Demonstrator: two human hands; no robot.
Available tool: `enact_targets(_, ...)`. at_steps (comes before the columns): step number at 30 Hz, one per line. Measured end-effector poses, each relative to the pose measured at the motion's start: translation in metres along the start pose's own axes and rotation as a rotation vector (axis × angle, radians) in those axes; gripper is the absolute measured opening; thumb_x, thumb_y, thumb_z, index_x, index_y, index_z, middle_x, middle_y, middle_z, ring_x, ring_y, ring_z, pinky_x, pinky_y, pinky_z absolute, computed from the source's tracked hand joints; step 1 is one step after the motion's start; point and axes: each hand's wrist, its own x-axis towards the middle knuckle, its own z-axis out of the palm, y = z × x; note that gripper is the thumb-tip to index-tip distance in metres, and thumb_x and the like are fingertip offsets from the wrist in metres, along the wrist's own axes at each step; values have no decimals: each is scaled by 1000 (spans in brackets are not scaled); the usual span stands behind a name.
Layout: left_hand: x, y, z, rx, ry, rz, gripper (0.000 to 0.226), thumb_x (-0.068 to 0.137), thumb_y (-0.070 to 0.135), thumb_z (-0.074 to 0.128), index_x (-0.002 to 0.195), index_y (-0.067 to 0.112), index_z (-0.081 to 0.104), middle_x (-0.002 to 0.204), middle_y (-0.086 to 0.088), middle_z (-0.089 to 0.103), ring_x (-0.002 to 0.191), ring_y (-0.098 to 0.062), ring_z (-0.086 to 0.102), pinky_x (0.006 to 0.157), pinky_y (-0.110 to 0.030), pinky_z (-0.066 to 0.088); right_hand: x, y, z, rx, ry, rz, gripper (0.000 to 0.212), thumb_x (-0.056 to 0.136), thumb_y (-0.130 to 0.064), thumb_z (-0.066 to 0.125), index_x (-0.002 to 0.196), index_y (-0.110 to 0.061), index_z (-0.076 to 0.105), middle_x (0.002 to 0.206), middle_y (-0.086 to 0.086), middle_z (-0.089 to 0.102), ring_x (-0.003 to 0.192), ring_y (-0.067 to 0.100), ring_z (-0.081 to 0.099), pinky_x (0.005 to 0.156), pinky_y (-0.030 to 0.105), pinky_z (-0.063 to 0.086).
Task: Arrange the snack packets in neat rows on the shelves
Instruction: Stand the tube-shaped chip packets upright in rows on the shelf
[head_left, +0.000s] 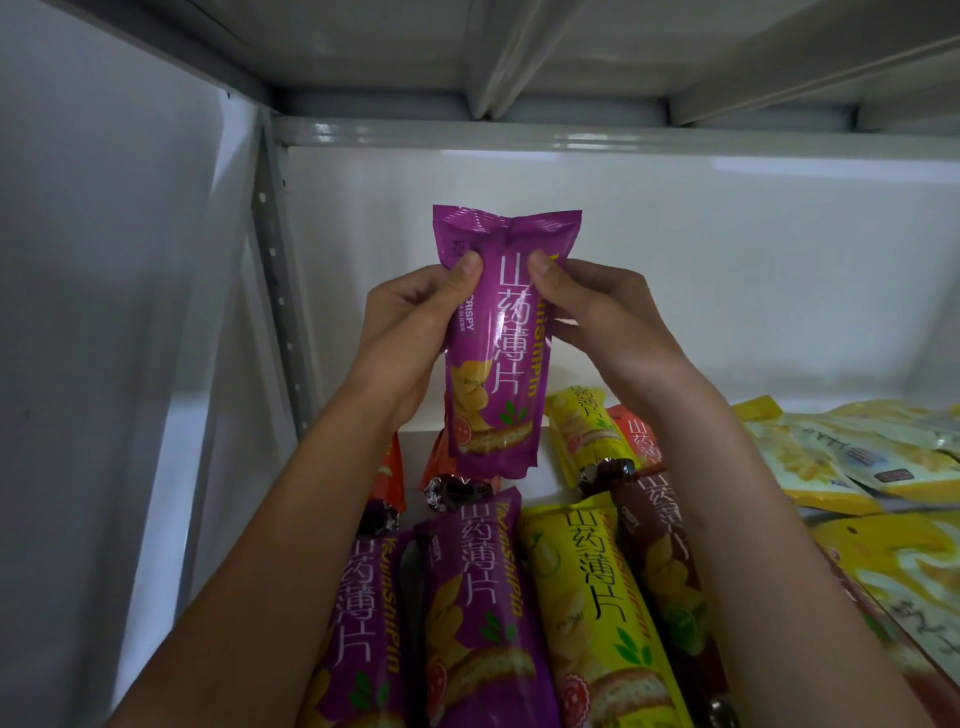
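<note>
A long purple snack packet is held upright in the air above the shelf, in front of the white back wall. My left hand grips its left side and my right hand grips its right side, thumbs pressed on its upper front. Below it on the shelf lie two purple packets side by side, a yellow packet and a brown packet. Behind them lie orange-red packets and a smaller yellow one.
Flat yellow snack bags are heaped at the right of the shelf. A grey metal upright and the white side wall close the left. The upper shelf's underside hangs overhead.
</note>
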Motion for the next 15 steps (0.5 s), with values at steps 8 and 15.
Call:
enact_targets(8, -2, 3, 0, 11, -180, -118, 38, 98, 35, 65, 124, 7, 72, 116, -9, 78, 108, -23, 76, 96, -36, 61, 1, 0, -3, -20, 113, -27, 35, 98, -29, 72, 104, 5, 75, 98, 16, 78, 85, 20, 74, 81, 48, 64)
enact_targets(15, -2, -1, -1, 33, -114, -80, 36, 100, 30, 66, 124, 5, 72, 113, -10, 79, 102, -24, 77, 86, -31, 63, -1, -1, -4, 43, -20, 71, 31, 98, -30, 69, 115, -5, 76, 105, 5, 80, 90, 13, 76, 73, 22, 59)
